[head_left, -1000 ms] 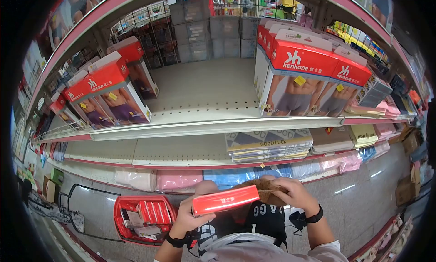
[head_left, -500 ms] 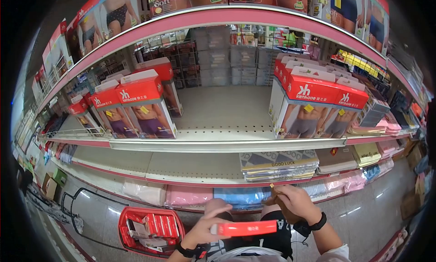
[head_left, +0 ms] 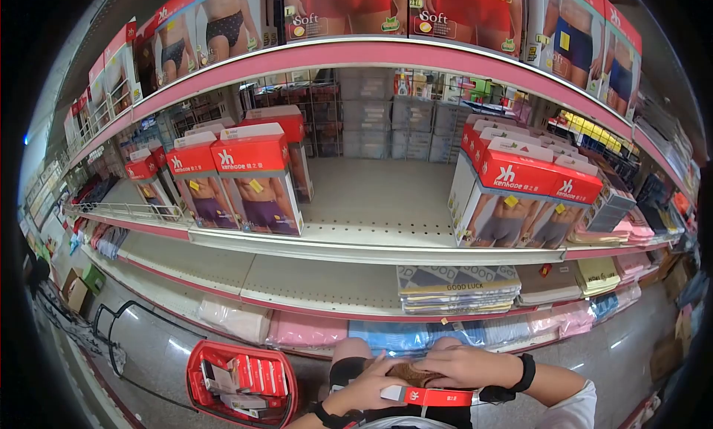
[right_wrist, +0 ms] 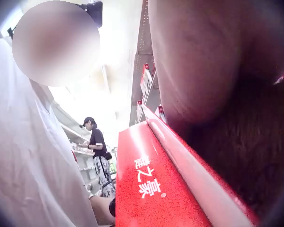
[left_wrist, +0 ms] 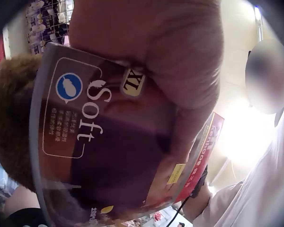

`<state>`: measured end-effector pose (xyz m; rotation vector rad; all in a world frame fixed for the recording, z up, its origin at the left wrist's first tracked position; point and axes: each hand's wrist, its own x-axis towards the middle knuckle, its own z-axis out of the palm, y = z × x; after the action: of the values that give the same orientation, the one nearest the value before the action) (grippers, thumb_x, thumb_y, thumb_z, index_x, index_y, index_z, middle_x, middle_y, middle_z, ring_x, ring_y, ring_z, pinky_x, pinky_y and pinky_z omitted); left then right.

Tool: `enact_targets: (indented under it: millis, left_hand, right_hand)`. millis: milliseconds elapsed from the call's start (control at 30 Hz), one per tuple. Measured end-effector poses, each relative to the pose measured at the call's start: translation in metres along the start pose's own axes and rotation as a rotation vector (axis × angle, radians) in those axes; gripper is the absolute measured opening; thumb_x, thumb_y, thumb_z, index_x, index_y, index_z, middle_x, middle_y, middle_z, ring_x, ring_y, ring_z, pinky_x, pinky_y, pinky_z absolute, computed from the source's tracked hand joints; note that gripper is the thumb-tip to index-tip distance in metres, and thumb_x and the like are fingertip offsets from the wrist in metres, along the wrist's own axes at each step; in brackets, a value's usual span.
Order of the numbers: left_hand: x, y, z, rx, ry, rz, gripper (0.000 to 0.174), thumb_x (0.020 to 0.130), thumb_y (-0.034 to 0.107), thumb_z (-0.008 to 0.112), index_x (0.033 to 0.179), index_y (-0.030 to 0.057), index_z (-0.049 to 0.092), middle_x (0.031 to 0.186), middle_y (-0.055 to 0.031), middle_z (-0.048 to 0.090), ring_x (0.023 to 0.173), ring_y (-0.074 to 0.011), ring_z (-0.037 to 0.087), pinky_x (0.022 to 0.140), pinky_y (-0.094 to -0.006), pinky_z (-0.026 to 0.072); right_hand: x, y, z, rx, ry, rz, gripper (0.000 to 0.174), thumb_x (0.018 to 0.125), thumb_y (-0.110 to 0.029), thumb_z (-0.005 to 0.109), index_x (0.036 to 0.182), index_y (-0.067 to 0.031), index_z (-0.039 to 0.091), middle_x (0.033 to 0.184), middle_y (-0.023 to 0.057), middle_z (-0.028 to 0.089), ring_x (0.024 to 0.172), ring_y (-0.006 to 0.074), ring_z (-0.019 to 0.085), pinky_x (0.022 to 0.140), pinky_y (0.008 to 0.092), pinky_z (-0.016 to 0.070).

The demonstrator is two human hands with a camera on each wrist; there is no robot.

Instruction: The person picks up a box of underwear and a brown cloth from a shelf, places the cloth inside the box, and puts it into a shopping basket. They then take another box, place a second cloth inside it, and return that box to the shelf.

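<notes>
My left hand [head_left: 365, 390] holds a red-topped underwear box [head_left: 445, 398] low in front of my body. Its dark printed front, marked "Soft" and "XL", faces the left wrist camera, with the left hand [left_wrist: 180, 52] gripping across it. My right hand [head_left: 471, 366] grips a brown fuzzy cloth [head_left: 408, 373] right beside the box, close to the left fingers. In the left wrist view that cloth [left_wrist: 9, 123] shows past the box's edge. The red top of the box [right_wrist: 146, 175] lies just below the right hand [right_wrist: 199, 61] in the right wrist view.
A red basket [head_left: 292, 373] with several similar boxes stands on the floor at left, near a black metal frame [head_left: 111, 332]. Ahead, a shelf [head_left: 371, 239] bears more underwear boxes [head_left: 260, 180]. Folded packs [head_left: 460, 288] lie on the shelf below. Another person [right_wrist: 97, 146] stands farther down the aisle.
My right hand has brought the brown cloth leftward to the box, beside my left hand. The box has moved lower and to the right, and the head view has tilted upward.
</notes>
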<state>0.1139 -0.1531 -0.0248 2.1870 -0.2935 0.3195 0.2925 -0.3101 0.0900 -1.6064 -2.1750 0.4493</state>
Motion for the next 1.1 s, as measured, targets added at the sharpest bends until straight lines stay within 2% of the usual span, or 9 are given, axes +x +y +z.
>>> enact_targets:
  millis: [33, 100, 200, 433, 567, 700, 800, 933, 1100]
  left_hand:
    - [-0.001, -0.001, 0.002, 0.001, 0.002, 0.002, 0.037, 0.068, 0.025, 0.077, 0.102, 0.0153, 0.066, 0.132, -0.0120, 0.041, 0.124, -0.0307, 0.038, 0.104, -0.0544, 0.0209]
    - [-0.001, 0.000, 0.003, -0.212, -0.001, -0.083, 0.038, 0.069, 0.021, 0.076, 0.104, 0.0139, 0.065, 0.122, -0.0110, 0.047, 0.114, -0.0295, 0.048, 0.098, -0.0423, 0.0365]
    - [-0.001, 0.005, -0.002, -0.152, 0.022, -0.060, 0.037, 0.070, 0.018, 0.076, 0.105, 0.0137, 0.065, 0.117, -0.0106, 0.049, 0.108, -0.0280, 0.052, 0.090, -0.0336, 0.0441]
    - [0.002, 0.012, -0.003, -0.188, 0.033, 0.023, 0.042, 0.065, 0.009, 0.076, 0.106, 0.0143, 0.066, 0.126, -0.0114, 0.047, 0.118, -0.0291, 0.045, 0.099, -0.0375, 0.0367]
    - [0.009, 0.012, 0.000, -0.134, -0.018, 0.087, 0.040, 0.067, 0.012, 0.075, 0.106, 0.0146, 0.066, 0.137, -0.0132, 0.038, 0.127, -0.0316, 0.036, 0.104, -0.0414, 0.0301]
    - [0.015, 0.011, 0.004, -0.074, -0.005, 0.119, 0.038, 0.069, 0.019, 0.075, 0.106, 0.0153, 0.064, 0.143, -0.0123, 0.032, 0.131, -0.0349, 0.029, 0.104, -0.0468, 0.0273]
    - [0.013, 0.011, 0.006, -0.087, 0.059, 0.079, 0.040, 0.069, 0.020, 0.075, 0.107, 0.0163, 0.064, 0.142, -0.0137, 0.032, 0.129, -0.0352, 0.032, 0.104, -0.0448, 0.0286]
    - [0.009, 0.004, 0.011, -0.139, -0.032, -0.004, 0.039, 0.070, 0.021, 0.074, 0.108, 0.0169, 0.064, 0.138, -0.0151, 0.035, 0.123, -0.0346, 0.039, 0.101, -0.0414, 0.0330]
    - [0.005, 0.001, 0.013, -0.140, -0.007, -0.067, 0.041, 0.070, 0.022, 0.074, 0.109, 0.0162, 0.063, 0.125, -0.0094, 0.046, 0.112, -0.0307, 0.048, 0.093, -0.0369, 0.0405]
  right_hand:
    - [0.001, 0.001, -0.003, -0.074, -0.007, -0.077, 0.036, 0.079, -0.021, 0.062, 0.112, -0.0089, 0.052, 0.087, 0.0124, 0.061, 0.072, 0.0299, 0.061, 0.061, 0.0376, 0.0471]
    - [0.000, -0.002, -0.011, -0.043, -0.051, -0.038, 0.035, 0.078, -0.018, 0.061, 0.111, -0.0095, 0.052, 0.085, 0.0125, 0.060, 0.073, 0.0297, 0.061, 0.063, 0.0376, 0.0472]
    - [-0.003, 0.005, -0.016, -0.067, -0.080, -0.031, 0.033, 0.076, -0.014, 0.059, 0.108, -0.0117, 0.051, 0.083, 0.0120, 0.059, 0.071, 0.0297, 0.061, 0.063, 0.0375, 0.0481]
    - [-0.008, 0.011, -0.030, -0.471, -0.099, 0.072, 0.027, 0.074, -0.012, 0.058, 0.101, -0.0188, 0.055, 0.084, 0.0089, 0.057, 0.055, 0.0292, 0.060, 0.048, 0.0358, 0.0499]
    - [-0.007, 0.032, -0.016, -0.430, -0.103, 0.287, 0.017, 0.077, -0.023, 0.059, 0.092, -0.0157, 0.061, 0.071, 0.0104, 0.061, 0.055, 0.0290, 0.061, 0.050, 0.0393, 0.0503]
    - [-0.004, 0.048, 0.000, -0.373, -0.163, 0.382, 0.020, 0.082, -0.030, 0.056, 0.092, -0.0146, 0.061, 0.070, 0.0134, 0.063, 0.058, 0.0315, 0.062, 0.053, 0.0442, 0.0500]
    - [0.009, 0.034, -0.001, -0.073, -0.285, 0.299, 0.026, 0.087, -0.037, 0.049, 0.093, -0.0148, 0.060, 0.075, 0.0137, 0.064, 0.067, 0.0352, 0.062, 0.059, 0.0455, 0.0488]
    - [0.014, 0.033, 0.002, -0.017, -0.271, 0.319, 0.025, 0.087, -0.037, 0.050, 0.094, -0.0145, 0.060, 0.077, 0.0138, 0.064, 0.070, 0.0352, 0.062, 0.060, 0.0442, 0.0483]
    - [0.012, 0.034, -0.002, 0.067, -0.290, 0.239, 0.020, 0.089, -0.031, 0.051, 0.096, -0.0138, 0.061, 0.085, 0.0124, 0.063, 0.077, 0.0310, 0.061, 0.063, 0.0408, 0.0478]
